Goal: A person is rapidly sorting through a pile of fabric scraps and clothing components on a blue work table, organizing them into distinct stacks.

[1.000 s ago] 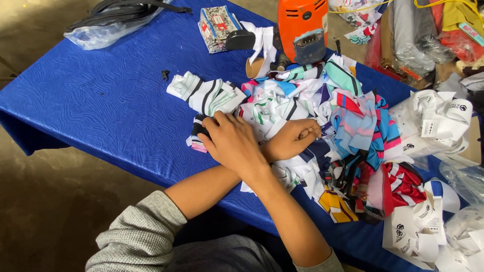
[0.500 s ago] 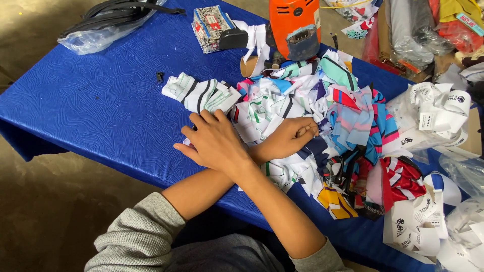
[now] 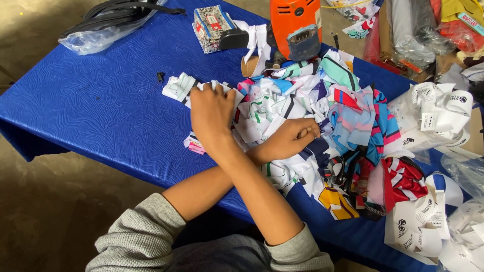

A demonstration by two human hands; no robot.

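soft striped cloth scraps [image 3: 302, 106] under crossed hands [image 3: 212, 113]

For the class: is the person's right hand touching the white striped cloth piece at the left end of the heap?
Touching. In the head view the right hand, crossed over the left forearm, lies with its fingertips on the white striped cloth piece on the blue table.

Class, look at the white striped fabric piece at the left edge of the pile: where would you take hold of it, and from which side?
Probably the striped fabric piece at its free left corner, coming from the bare blue table side. That end lies flat and uncovered, while its right end runs under the right hand, whose arm crosses over the left, and into the fabric pile.
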